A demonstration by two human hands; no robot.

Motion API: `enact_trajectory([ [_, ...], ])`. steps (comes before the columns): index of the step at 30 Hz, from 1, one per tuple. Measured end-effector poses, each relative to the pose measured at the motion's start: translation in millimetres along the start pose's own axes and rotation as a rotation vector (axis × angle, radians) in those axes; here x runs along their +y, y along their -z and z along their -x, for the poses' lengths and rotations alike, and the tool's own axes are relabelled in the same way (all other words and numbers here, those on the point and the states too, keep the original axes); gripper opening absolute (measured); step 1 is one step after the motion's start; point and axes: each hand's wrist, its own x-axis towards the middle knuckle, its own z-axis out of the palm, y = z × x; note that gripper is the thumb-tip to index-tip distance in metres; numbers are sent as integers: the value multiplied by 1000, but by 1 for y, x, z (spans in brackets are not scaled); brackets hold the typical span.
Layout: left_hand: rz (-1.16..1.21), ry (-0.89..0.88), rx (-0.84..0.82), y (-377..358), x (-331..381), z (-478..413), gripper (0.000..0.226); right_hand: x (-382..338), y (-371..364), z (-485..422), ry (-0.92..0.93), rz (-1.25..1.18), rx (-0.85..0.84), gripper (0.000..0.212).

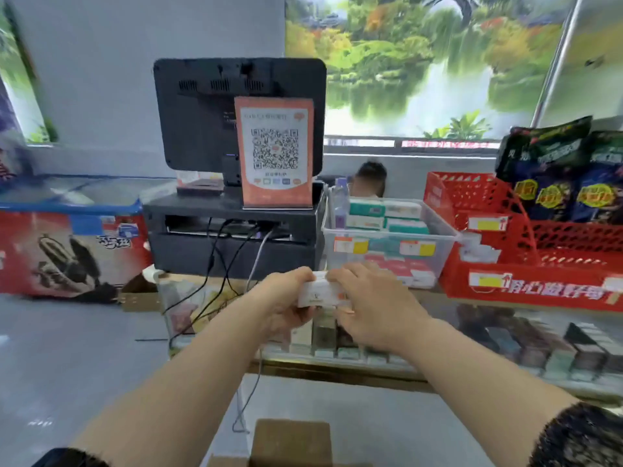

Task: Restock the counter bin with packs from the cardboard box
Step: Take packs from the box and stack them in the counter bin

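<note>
A white pack [322,293] with small orange marks is held between both hands just in front of the counter bin. My left hand [286,298] grips its left end and my right hand [367,298] covers its right end. The clear plastic bin [448,251] stands on the glass counter behind my hands, with teal-and-white packs stacked at its back and red-and-white packs low at its front. A flap of the brown cardboard box [291,441] shows at the bottom edge, below my arms; its inside is hidden.
A black register screen [199,112] with an orange QR sign [274,153] sits left of the bin, cables trailing down. Red baskets [526,264] with dark snack bags stand to the right. A red ice-cream freezer [70,251] is at the left. A person's head [369,178] shows behind the counter.
</note>
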Motion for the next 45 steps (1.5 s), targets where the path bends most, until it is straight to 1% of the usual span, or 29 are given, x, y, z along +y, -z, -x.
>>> enact_trajectory([
  [2,20,-11,-24,-15,30,1,11,11,22,-14,8,40,59,43],
  [5,28,-13,-78,-36,67,-6,11,30,46,-35,-30,92,92,39],
  [8,57,-9,-148,-54,98,-16,9,52,61,-57,-61,170,136,35],
  [10,57,-27,-190,-64,114,-24,13,64,68,-72,-52,223,183,31],
  [11,51,-37,-205,-69,121,-28,14,71,69,-80,-51,252,203,32],
  [15,33,-50,-253,-83,147,-46,19,102,74,-108,-107,317,283,46],
  [17,-19,-69,-232,-86,156,-58,28,119,71,-119,-135,308,253,47],
  [19,-64,-104,-188,-87,163,-70,39,138,64,-131,-181,277,226,38],
  [21,-63,-138,-151,-87,169,-80,42,159,52,-144,-214,281,181,31],
  [25,-66,-153,-91,-86,179,-102,42,190,22,-173,-221,221,72,33],
  [29,-55,-205,-27,-99,190,-123,33,209,-19,-203,-165,219,-42,35],
  [32,-28,-222,-10,-113,197,-137,33,220,-47,-218,-128,226,-102,33],
  [36,-2,-229,22,-128,196,-153,29,236,-75,-228,-87,250,-149,33],
  [40,14,-225,24,-135,190,-162,10,245,-92,-234,-73,259,-176,36],
  [45,38,-219,19,-137,186,-167,9,249,-104,-241,-62,284,-213,36],
])
